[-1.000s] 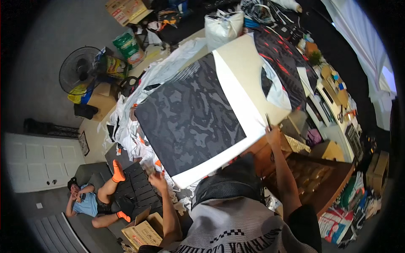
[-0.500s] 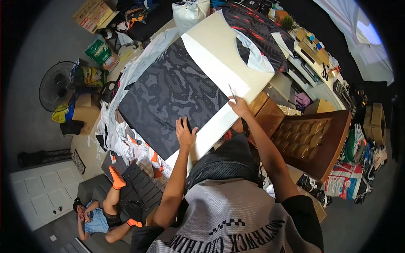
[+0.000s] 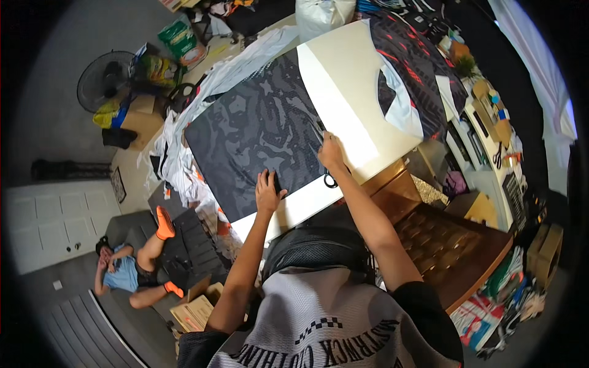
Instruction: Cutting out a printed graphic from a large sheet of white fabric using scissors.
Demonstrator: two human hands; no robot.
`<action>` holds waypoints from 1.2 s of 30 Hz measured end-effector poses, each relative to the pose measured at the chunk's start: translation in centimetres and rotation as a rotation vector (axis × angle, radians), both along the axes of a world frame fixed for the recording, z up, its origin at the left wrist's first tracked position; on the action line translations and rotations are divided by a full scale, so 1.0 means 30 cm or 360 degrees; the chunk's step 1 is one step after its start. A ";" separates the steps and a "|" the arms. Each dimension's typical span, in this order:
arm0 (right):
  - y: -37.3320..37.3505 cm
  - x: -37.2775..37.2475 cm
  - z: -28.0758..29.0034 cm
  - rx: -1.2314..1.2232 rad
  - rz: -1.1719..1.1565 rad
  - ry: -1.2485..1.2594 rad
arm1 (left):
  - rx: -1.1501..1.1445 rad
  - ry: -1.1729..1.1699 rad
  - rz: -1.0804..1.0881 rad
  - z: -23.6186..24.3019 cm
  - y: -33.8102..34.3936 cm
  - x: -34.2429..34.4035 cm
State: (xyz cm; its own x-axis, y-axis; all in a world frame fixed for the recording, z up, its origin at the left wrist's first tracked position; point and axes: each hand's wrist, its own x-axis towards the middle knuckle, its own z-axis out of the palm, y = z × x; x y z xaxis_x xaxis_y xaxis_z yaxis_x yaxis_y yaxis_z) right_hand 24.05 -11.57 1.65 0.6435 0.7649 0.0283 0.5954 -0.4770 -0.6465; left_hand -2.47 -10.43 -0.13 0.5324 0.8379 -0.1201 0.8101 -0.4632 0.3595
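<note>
A dark grey camouflage-patterned cloth panel [image 3: 245, 135] with a white border [image 3: 343, 122] lies flat on the pale tabletop [image 3: 399, 116]. On its near edge rests my left hand [image 3: 267, 192], fingers spread and pressing down. My right hand [image 3: 329, 152] is closed around scissors [image 3: 319, 126], their blades pointing away over the line between dark cloth and white border. The grip itself is mostly hidden by the fingers. Beneath my right wrist, a black ring-shaped handle [image 3: 330, 180] shows at the near border; the rest of it is covered.
Right of the table stands a brown tufted chair [image 3: 442, 251]. Dark red-marked cloth [image 3: 411, 67] and a white bag [image 3: 325, 15] are at the far side. White scraps [image 3: 184, 178] hang at the left. A person [image 3: 123, 270] reclines on a sofa, lower left.
My right hand with the scissors has moved left, from the white border to the dark cloth's edge. My left hand stays on the panel. The whole view has shifted.
</note>
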 end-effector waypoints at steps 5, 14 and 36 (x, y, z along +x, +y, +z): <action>-0.062 0.045 0.083 0.0118 0.0260 -0.0473 | 0.0033 0.0078 0.0074 0.002 -0.016 0.009; -0.317 -0.054 0.073 -0.0292 0.0190 -0.0277 | 0.0057 0.0371 0.0008 0.053 0.009 0.040; -1.047 0.001 0.250 -0.0364 0.0184 0.1522 | 0.0330 0.0286 -0.1461 0.077 0.145 0.516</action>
State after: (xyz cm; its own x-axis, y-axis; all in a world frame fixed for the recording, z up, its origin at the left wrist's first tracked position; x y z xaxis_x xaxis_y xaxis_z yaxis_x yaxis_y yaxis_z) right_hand 24.08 -42.97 9.15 0.2391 0.7468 -0.6206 -0.0786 -0.6221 -0.7789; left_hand 13.03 -6.07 2.17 0.9801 0.1170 -0.1602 0.1347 -0.9854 0.1043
